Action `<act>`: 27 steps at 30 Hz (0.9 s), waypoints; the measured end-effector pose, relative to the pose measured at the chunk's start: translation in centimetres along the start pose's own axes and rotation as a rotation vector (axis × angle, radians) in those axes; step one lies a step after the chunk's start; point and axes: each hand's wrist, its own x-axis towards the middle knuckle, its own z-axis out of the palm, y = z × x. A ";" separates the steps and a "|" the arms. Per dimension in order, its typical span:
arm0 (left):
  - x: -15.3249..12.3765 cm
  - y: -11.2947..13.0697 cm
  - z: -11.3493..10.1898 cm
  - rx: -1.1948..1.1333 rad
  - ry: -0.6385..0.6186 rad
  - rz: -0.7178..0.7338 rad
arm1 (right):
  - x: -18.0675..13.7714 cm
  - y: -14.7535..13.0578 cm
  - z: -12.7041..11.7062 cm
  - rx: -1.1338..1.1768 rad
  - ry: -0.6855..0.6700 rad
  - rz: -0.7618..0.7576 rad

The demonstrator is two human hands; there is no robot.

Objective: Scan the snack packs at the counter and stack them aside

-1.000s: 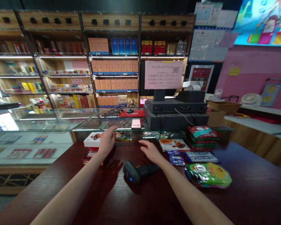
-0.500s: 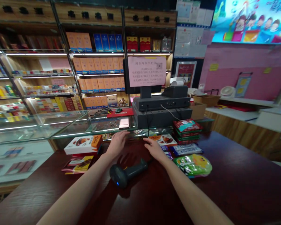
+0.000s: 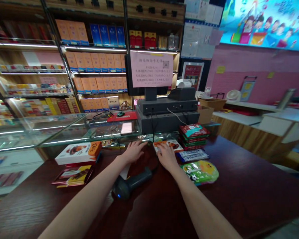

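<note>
Head view: right hand [image 3: 165, 157] covers part of the white-and-orange box [image 3: 173, 145] at that hand's 1 o'clock, can't tell if its fingers grip. Left hand [image 3: 134, 152] has fingers loosely apart. Shiny dark-red counter [image 3: 159, 212], lit shelves [image 3: 99, 49] around 10 o'clock.

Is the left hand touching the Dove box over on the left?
Apart. In the head view, a strip of dark tabletop shows between the left hand and the orange end of the Dove box.

room runs right of the green packet [image 3: 201, 171] across the table [image 3: 249, 179]; scanner [image 3: 134, 182] and orange-white box [image 3: 176, 145] obstruct.
</note>
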 end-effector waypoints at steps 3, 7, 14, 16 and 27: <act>0.6 0.5 0.7 -0.020 -0.055 0.005 | -0.5 -0.1 0.2 -0.134 -0.003 -0.023; 1.6 1.3 1.4 -0.058 -0.100 0.011 | -0.7 -0.3 0.4 -0.204 0.002 -0.022; 3.1 3.3 2.3 -0.119 -0.132 -0.005 | -0.7 0.2 0.6 -0.213 0.000 -0.033; 3.3 3.7 2.5 -0.137 -0.146 -0.009 | -0.7 0.3 0.7 -0.211 -0.012 -0.032; 4.2 5.2 2.7 -0.215 -0.225 -0.106 | -1.1 0.6 0.3 -0.210 0.003 -0.066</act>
